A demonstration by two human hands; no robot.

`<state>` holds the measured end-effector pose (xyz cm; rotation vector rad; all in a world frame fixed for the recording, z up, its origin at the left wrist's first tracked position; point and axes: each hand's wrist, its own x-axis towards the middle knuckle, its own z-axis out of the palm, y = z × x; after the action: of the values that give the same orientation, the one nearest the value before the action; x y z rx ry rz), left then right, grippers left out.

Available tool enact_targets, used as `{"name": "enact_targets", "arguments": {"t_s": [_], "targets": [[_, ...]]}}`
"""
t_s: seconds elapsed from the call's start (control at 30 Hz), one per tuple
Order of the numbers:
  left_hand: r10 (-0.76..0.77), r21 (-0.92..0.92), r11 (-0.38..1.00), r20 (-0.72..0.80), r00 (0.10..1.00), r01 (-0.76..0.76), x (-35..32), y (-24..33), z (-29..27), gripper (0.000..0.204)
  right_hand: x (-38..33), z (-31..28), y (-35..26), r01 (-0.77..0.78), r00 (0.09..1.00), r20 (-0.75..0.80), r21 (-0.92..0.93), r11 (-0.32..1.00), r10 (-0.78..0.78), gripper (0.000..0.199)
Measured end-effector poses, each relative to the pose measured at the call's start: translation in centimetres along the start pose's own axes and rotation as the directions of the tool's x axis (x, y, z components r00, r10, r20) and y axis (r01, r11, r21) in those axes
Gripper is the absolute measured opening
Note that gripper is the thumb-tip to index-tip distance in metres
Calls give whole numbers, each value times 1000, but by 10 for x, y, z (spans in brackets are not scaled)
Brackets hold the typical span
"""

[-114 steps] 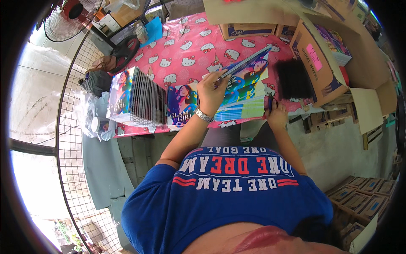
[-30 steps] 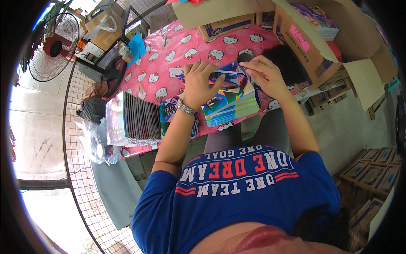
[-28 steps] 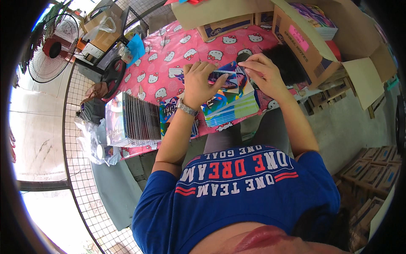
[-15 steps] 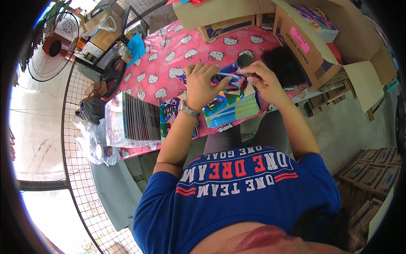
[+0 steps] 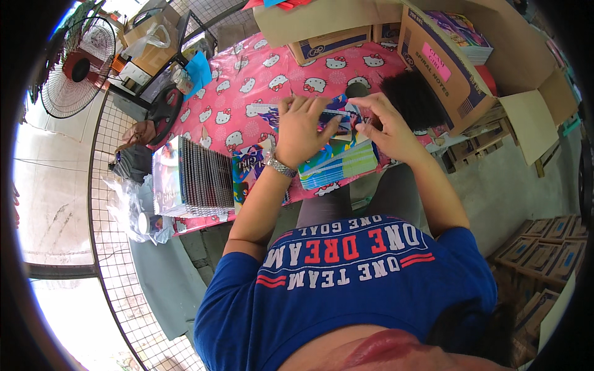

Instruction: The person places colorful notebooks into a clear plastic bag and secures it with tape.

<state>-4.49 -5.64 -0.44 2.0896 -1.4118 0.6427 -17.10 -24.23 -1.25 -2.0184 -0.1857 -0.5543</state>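
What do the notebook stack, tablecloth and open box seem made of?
Notebook stack: paper or card, perhaps glossy, from its thin layered edges and bright print. Tablecloth: likely smooth plastic, judging by its sheen and creases. Open box: matte brown cardboard, shown by its stiff folded flaps.

My left hand (image 5: 305, 132) is covering much of the notebook (image 5: 339, 113) under it, and my left forearm (image 5: 258, 201) is hiding part of another notebook (image 5: 247, 162). Whether my right hand (image 5: 385, 127) is gripping anything, I am not making out. Strands in the black pile (image 5: 408, 102) are blurring together. The top edge is cutting off a blue item (image 5: 271, 2).
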Motion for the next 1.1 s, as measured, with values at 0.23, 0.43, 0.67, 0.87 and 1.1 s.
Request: {"name": "enact_targets", "arguments": {"t_s": [0.23, 0.43, 0.67, 0.87, 1.1], "targets": [[96, -28, 995, 117, 988, -94, 6, 13, 2, 28, 6, -12, -20, 29, 999, 47, -259, 966, -18, 34], [38, -21, 999, 151, 988, -35, -4, 8, -7, 22, 65, -28, 26, -575, 763, 574, 395, 717, 296, 45], [75, -85, 995, 191, 979, -59, 5, 5, 3, 10, 97, 15, 308, -190, 894, 250, -542, 819, 373, 43], [58, -142, 989, 180, 982, -32, -2, 5, -13, 17, 100, 55, 275, -276, 769, 174, -778, 565, 615, 68], [92, -145, 988, 210, 973, -63, -4, -3, -3, 19, 91, 27, 283, 26, 876, 301, -808, 588, 375, 73]]}}
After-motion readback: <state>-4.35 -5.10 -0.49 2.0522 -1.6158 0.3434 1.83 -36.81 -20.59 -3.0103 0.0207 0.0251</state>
